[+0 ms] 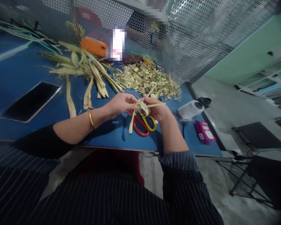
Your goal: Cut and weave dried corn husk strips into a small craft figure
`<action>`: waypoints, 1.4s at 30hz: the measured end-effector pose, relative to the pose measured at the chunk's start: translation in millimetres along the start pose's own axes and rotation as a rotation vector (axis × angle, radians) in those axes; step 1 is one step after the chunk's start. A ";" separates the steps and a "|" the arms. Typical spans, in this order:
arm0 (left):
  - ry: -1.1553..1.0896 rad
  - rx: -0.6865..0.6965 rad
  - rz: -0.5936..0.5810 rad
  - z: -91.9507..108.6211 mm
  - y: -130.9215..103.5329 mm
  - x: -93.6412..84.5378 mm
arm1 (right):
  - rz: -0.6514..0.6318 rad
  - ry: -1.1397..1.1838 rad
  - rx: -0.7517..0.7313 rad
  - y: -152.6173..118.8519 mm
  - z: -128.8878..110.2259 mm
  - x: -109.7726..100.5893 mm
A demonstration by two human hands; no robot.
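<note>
Two hands, one leaf strip (pixel 144 108) between them. Fingers of the left hand (pixel 123 104) are bent, thumb and fingertips pinching the strip near its folded part; those of the right hand (pixel 156 109) are curled at the same fold, grasping it from the other side, though the exact contact of each finger is too small to tell. The strip is above the near part of the blue table (pixel 112 136); one end hangs down below the left hand, one runs right across the right hand. Just below the hands: two scissor handles (pixel 141 125), one red loop, one yellow; blades hidden. One gold bangle (pixel 91 119) on the left wrist. Beyond the hands: one heap of shredded leaf pieces (pixel 150 78), too many to count. Beside it, to the left, one bunch of long dry leaves (pixel 84 64), overlapping, count uncertain. Further left, one dark phone (pixel 31 101) lies flat. Behind the bunch, one orange packet (pixel 93 46) and one lit screen (pixel 117 42), blurred. Right of the right hand: one white roll (pixel 190 110) and one purple packet (pixel 204 131). A perforated panel (pixel 182 34) stands along the far side, closing off the table there.
</note>
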State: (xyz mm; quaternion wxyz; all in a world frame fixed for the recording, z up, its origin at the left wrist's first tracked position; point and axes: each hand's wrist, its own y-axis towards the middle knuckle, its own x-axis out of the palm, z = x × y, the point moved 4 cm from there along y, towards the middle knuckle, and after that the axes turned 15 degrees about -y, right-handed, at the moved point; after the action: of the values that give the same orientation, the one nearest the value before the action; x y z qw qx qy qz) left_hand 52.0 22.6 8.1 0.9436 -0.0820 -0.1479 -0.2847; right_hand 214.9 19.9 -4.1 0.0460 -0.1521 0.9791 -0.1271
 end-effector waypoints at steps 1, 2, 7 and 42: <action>-0.007 -0.017 -0.006 -1.2 -0.1 -0.3 | -0.010 0.032 -0.020 1.1 1.4 4.2; -0.013 -0.030 -0.003 -2.2 0.0 -0.8 | -0.003 0.057 -0.043 1.7 2.3 7.0; -0.038 -0.119 -0.009 -5.9 0.2 -1.3 | 0.103 0.056 -0.107 3.1 3.9 8.9; -0.257 -0.200 0.217 -12.3 6.7 -9.9 | 1.095 -0.664 -0.641 -37.5 -33.8 -15.2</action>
State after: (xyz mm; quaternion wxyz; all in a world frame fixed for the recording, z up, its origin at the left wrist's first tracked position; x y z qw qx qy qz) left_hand 50.7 30.3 -7.2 0.9293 -0.2265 -0.2282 -0.1818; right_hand 235.7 -2.0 39.0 0.3520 0.3246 0.8382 0.2611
